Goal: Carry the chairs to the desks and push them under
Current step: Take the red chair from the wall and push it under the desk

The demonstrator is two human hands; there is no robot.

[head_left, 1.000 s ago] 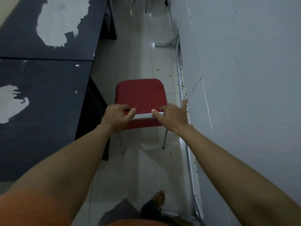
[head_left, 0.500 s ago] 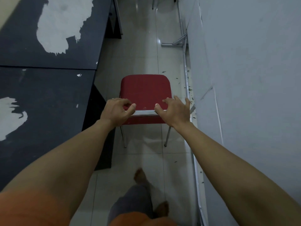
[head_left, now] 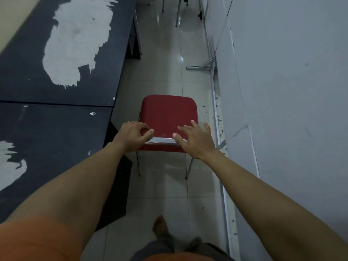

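Note:
A red chair (head_left: 168,113) with a metal frame stands on the tiled floor in the aisle, its seat pointing away from me. To its left is the black desk (head_left: 56,132) with worn white patches. My left hand (head_left: 131,136) has its fingers curled round the left end of the chair's backrest rail (head_left: 162,140). At the right end of the rail, my right hand (head_left: 195,142) has straight, spread fingers, and only the thumb lies on the rail.
A second black desk (head_left: 79,53) stands end to end with the first, farther along on the left. A grey wall (head_left: 282,110) with a metal floor strip and a bracket (head_left: 202,65) closes the right side. Legs of another chair (head_left: 178,14) show far ahead.
The chair has come a little farther along the aisle with me. My right hand has let go of the backrest and spread its fingers. The left hand keeps its hold.

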